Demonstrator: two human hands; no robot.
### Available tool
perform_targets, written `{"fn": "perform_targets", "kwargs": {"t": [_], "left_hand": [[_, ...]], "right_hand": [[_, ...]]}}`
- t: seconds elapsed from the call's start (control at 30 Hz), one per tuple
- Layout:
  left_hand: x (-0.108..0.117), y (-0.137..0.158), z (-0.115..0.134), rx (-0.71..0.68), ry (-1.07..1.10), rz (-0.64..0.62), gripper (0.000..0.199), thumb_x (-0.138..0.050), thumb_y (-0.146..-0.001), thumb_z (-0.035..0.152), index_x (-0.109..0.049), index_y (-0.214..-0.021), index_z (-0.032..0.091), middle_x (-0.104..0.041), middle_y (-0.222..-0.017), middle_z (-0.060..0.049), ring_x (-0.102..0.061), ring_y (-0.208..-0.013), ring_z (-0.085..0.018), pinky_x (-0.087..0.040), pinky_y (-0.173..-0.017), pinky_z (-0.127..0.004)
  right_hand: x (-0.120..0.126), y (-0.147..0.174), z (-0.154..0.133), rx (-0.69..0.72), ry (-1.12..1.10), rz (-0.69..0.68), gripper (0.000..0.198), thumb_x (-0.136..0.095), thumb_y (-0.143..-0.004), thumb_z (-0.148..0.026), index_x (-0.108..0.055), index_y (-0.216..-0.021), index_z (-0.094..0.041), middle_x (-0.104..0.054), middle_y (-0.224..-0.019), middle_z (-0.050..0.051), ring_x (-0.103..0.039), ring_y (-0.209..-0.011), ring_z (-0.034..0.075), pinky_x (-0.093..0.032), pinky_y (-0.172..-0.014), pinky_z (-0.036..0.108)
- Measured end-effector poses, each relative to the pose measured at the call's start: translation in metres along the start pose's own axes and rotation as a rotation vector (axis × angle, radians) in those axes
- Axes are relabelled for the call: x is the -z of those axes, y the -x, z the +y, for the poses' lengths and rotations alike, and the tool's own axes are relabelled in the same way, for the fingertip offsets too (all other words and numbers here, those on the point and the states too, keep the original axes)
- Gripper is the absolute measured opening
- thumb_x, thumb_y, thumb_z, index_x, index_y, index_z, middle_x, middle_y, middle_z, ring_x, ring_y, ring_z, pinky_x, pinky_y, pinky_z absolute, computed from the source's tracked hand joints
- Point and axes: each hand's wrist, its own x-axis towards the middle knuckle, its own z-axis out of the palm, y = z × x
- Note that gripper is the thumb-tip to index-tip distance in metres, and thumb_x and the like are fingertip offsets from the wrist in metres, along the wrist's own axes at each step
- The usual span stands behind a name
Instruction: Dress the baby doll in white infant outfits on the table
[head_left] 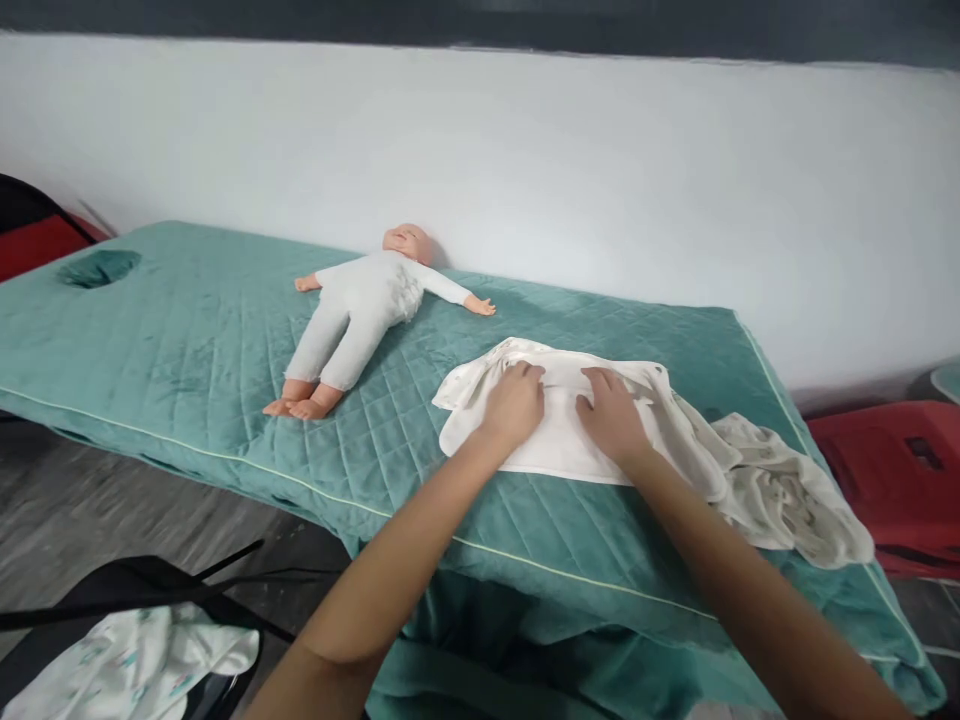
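Near the bed's (225, 400) right edge, left hand (514, 405) and right hand (611, 415) press flat, fingers spread, smoothing the cream garment (562, 450); folding seems next.

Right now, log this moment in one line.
left hand: flat on cloth | right hand: flat on cloth | doll: lying on bed

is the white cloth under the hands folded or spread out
Partly folded: the white cloth lies doubled and flat under the left hand and right hand, while its right end trails off crumpled.
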Motion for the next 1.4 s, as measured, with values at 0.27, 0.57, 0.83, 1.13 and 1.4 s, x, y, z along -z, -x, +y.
{"fn": "perform_targets", "kwargs": {"t": [0.27, 0.57, 0.83, 1.13, 1.4], "left_hand": [[-0.014, -0.015, -0.021, 0.181, -0.146, -0.015, 0.040, -0.041, -0.097, 0.022, -0.054, -0.133, 0.008, -0.054, -0.143, -0.020, -0.049, -0.134, -0.032, -0.042, -0.112, -0.047], [-0.025, -0.040, 0.000, 0.286, 0.042, 0.114, 0.058, -0.043, -0.094, 0.023, -0.034, -0.150, 0.008, -0.048, -0.149, -0.021, -0.045, -0.140, -0.032, -0.038, -0.115, -0.045], [-0.043, -0.063, -0.009, 0.126, -0.145, 0.089, 0.046, -0.031, -0.101, 0.024, -0.057, -0.132, 0.004, -0.055, -0.143, -0.022, -0.043, -0.137, -0.035, -0.035, -0.115, -0.052], [-0.053, -0.081, -0.011, 0.255, -0.172, 0.081, 0.052, -0.037, -0.099, 0.031, -0.038, -0.150, 0.019, -0.053, -0.144, -0.016, -0.049, -0.131, -0.032, -0.042, -0.108, -0.049], [-0.056, -0.084, -0.015, 0.236, -0.216, 0.095, 0.041, -0.038, -0.099, 0.035, -0.053, -0.132, 0.017, -0.061, -0.133, -0.015, -0.052, -0.125, -0.032, -0.045, -0.105, -0.048]], "right_hand": [[-0.036, -0.021, 0.004, -0.253, -0.009, 0.103, 0.056, -0.043, -0.093, -0.043, -0.048, -0.138, -0.011, -0.048, -0.149, 0.023, -0.043, -0.138, 0.042, -0.029, -0.115, 0.060], [-0.027, -0.031, -0.003, -0.312, -0.021, 0.194, 0.052, -0.043, -0.082, -0.024, -0.048, -0.132, -0.011, -0.019, -0.166, 0.017, -0.022, -0.150, 0.036, -0.023, -0.119, 0.057], [-0.027, -0.046, 0.016, -0.224, -0.020, 0.205, 0.052, -0.046, -0.090, -0.034, -0.044, -0.136, -0.008, -0.018, -0.164, 0.024, -0.023, -0.150, 0.037, -0.027, -0.119, 0.052], [-0.036, -0.084, 0.049, -0.084, -0.012, 0.126, 0.049, -0.044, -0.096, -0.037, -0.047, -0.136, -0.009, -0.026, -0.163, 0.022, -0.034, -0.147, 0.036, -0.034, -0.117, 0.052], [-0.041, -0.088, 0.052, -0.146, 0.001, 0.034, 0.055, -0.036, -0.100, -0.040, -0.046, -0.142, -0.008, -0.032, -0.161, 0.022, -0.042, -0.143, 0.038, -0.039, -0.115, 0.052]]}}
